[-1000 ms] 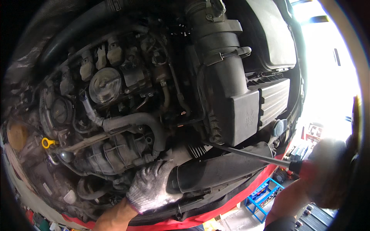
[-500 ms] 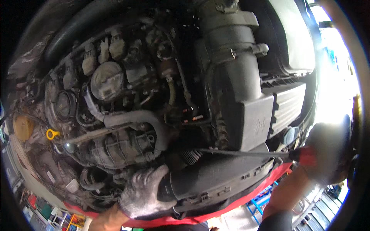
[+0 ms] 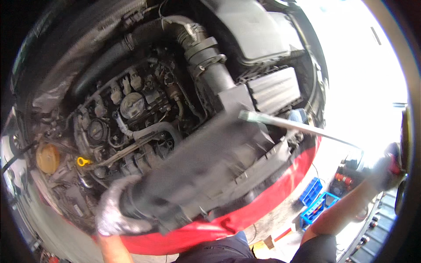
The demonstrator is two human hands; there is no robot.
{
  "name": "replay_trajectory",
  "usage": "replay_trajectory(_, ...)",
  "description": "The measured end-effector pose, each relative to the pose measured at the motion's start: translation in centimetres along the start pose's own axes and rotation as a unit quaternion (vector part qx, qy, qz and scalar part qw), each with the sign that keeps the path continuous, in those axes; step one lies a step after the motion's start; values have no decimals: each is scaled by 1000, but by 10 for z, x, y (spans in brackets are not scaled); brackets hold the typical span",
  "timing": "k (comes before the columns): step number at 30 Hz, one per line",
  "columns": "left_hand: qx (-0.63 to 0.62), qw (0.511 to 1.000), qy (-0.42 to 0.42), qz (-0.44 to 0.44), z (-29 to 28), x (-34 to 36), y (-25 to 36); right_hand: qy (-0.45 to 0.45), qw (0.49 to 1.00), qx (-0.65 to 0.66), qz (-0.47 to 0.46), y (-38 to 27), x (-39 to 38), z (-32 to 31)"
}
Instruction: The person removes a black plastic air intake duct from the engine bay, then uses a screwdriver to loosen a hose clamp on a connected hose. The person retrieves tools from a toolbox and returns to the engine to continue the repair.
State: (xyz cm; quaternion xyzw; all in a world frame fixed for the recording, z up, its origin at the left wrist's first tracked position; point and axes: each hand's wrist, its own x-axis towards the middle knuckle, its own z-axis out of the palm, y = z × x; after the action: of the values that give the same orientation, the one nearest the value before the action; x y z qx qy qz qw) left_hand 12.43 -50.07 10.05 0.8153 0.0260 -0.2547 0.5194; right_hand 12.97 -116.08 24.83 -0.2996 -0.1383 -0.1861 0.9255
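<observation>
A grey-white work glove covers my left hand [image 3: 118, 208], whose fingers wrap around the left end of a long black plastic air intake duct [image 3: 201, 162]. The duct lies slantwise across the front of the engine bay, blurred and raised toward me. Out at the far right, my right hand [image 3: 389, 168] is smeared by motion. It grips a long-shafted tool [image 3: 298, 126] with a red handle, perhaps a screwdriver or pry bar. The shaft points left, its tip appearing over the duct's right part; whether they touch, I cannot tell.
Behind the duct are the engine with its round oil cap [image 3: 132, 106], a yellow dipstick ring [image 3: 83, 161] and a black air filter box [image 3: 276, 90]. A yellowish reservoir cap [image 3: 47, 158] sits at left. Below the red front edge [image 3: 280, 190] stand blue crates [image 3: 322, 204] on the floor.
My left hand has moved left and lifted the duct's left end toward me. The right hand has swung outward with the tool, whose tip has left the gap behind the duct. My view has shifted back.
</observation>
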Motion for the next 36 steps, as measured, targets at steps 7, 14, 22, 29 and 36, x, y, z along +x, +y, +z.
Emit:
replay_trajectory(7, -190, 975, 27, 116, -59, -74, -53, 199, 962, -113, -148, -135, -234, -4)
replay_trajectory(14, -316, 932, -167, 64, 97, -56, -61, 438, 594, -575, 353, -103, -466, 151)
replay_trajectory(22, -218, 869, -444, 5, 318, -159, -28, 268, 737, -555, 277, -89, -614, 153)
replay_trajectory(29, -57, 764, -636, -94, 523, -303, -50, 502, 664, -490, 260, -150, -894, 130)
replay_trajectory(36, 131, 709, -669, -180, 722, -452, -118, 604, 549, -521, 249, -194, -1125, 135)
